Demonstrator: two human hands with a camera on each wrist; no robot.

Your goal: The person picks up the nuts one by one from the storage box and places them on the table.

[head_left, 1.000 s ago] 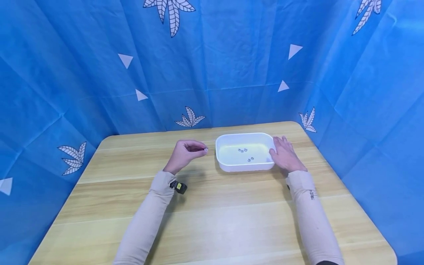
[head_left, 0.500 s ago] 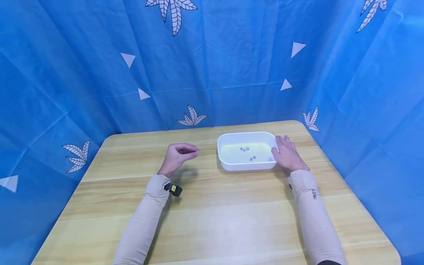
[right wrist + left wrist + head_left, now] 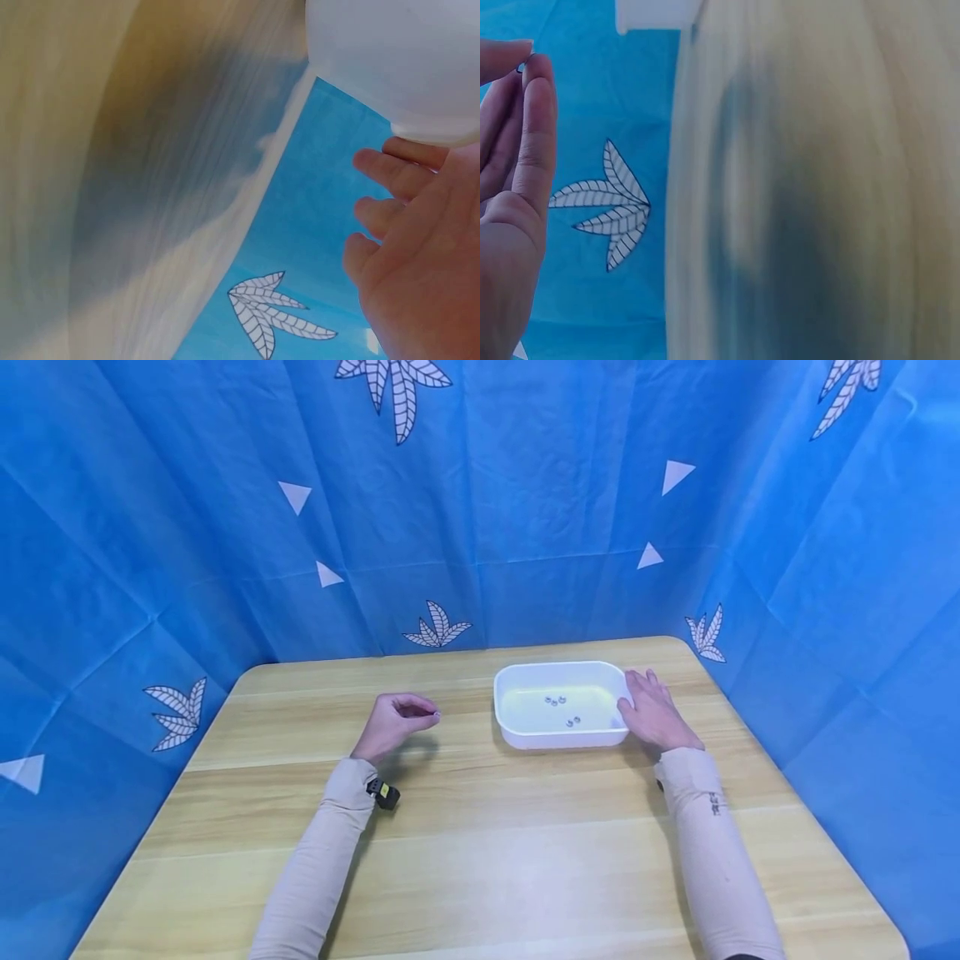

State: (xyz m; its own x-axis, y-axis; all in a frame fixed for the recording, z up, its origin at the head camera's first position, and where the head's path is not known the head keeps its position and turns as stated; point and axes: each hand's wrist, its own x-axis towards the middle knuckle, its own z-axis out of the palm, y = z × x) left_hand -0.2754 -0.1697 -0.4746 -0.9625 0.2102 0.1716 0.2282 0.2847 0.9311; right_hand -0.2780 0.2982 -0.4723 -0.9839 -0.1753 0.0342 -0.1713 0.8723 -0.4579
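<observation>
A small shiny metal ring-like piece [image 3: 521, 67] is pinched between the thumb and index fingertip of my left hand [image 3: 393, 723], a little above the table left of the tray. Its exact kind is too small to tell. My right hand [image 3: 656, 712] holds the right end of a white plastic tray [image 3: 564, 740], thumb over the rim and fingers outside; in the right wrist view the hand [image 3: 420, 240] lies against the tray wall [image 3: 375, 60]. Several similar small metal pieces [image 3: 555, 702] lie on the tray floor in two loose groups.
The wooden table [image 3: 480, 860] carries the tray near its far edge. Behind and at both sides hangs a blue curtain [image 3: 525, 510] with white leaf and triangle prints. A small black camera [image 3: 384, 793] is strapped at the left wrist.
My left hand has moved left, away from the tray, and lower toward the table, still pinching the small piece. The right hand keeps its hold on the tray; the head view shifted slightly.
</observation>
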